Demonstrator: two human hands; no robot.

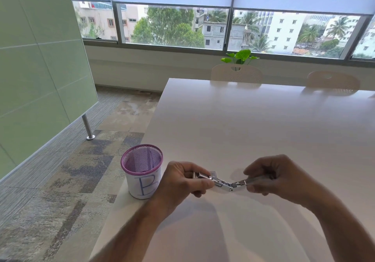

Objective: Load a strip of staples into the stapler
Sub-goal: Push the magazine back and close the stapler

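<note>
A small metal stapler [223, 182] is held above the white table [253, 123], swung wide open at its hinge so its two halves form a shallow V. My left hand [182, 178] grips the left half, its thumb pressed along the shiny channel. My right hand [274, 177] pinches the right half between thumb and fingers. A small pale piece [213, 173] shows at the top of the left half; I cannot tell whether it is a staple strip. Much of both halves is hidden in my fingers.
A purple mesh pen cup [142, 170] with a white label marked "B" stands at the table's left edge, just left of my left hand. Two pale chairs [236, 72] stand at the far side. A green partition [40, 58] rises to the left, over carpet.
</note>
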